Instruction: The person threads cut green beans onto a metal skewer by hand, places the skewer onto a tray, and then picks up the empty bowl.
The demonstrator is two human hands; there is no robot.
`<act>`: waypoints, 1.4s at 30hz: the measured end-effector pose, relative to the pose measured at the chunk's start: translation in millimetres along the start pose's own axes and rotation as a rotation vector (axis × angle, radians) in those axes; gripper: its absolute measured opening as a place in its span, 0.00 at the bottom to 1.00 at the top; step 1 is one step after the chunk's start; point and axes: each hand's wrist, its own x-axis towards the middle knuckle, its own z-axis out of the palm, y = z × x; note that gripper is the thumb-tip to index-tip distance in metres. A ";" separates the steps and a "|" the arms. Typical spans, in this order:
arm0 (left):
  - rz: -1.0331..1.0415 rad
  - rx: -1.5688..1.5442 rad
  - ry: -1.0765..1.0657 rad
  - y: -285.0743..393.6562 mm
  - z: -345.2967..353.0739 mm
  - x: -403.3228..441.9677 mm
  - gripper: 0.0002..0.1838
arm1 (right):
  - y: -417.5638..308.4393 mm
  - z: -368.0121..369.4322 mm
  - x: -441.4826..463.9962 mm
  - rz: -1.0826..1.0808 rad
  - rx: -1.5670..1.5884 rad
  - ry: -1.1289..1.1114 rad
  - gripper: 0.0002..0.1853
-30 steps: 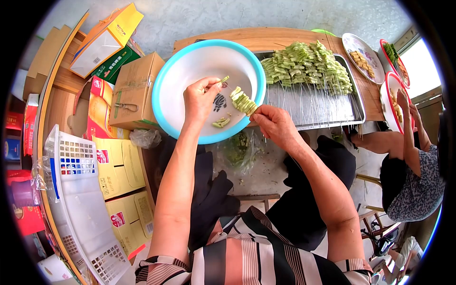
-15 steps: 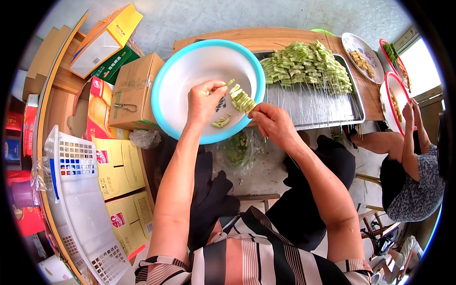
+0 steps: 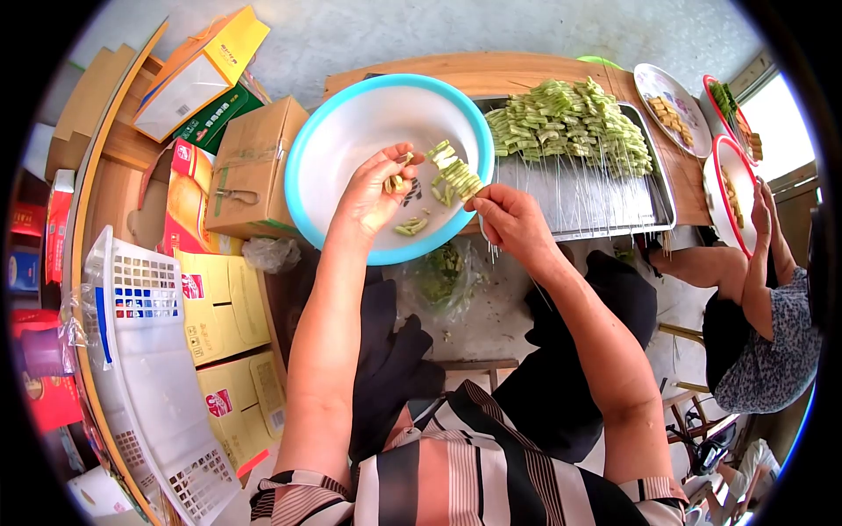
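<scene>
Head view: the right hand [image 3: 511, 219] pinches the near end of a skewered green-bean row [image 3: 455, 178] over the basin [image 3: 291, 175]; the left hand [image 3: 370, 193], apart from it, cups loose bean pieces [image 3: 396, 184]; a firm, level pinch would hold the row straight; room lies leftward over the basin, while the metal tray [image 3: 653, 188] crowds the right.

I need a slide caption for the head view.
Left hand holds loose pieces over a blue-rimmed basin; right hand, a row of green ones.

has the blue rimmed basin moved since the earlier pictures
No, the basin has not shifted either way against the wooden table.
</scene>
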 end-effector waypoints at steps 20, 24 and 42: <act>0.114 0.109 -0.010 0.9 1.2 1.4 0.08 | -6.9 4.8 -8.0 0.009 -0.107 -0.099 0.11; 0.111 0.140 -0.021 0.1 -1.7 3.1 0.08 | -2.5 4.7 -6.4 -0.003 -0.122 -0.116 0.11; 0.116 0.141 -0.014 1.0 -1.2 3.3 0.08 | -3.8 6.2 -6.7 0.007 -0.144 -0.105 0.10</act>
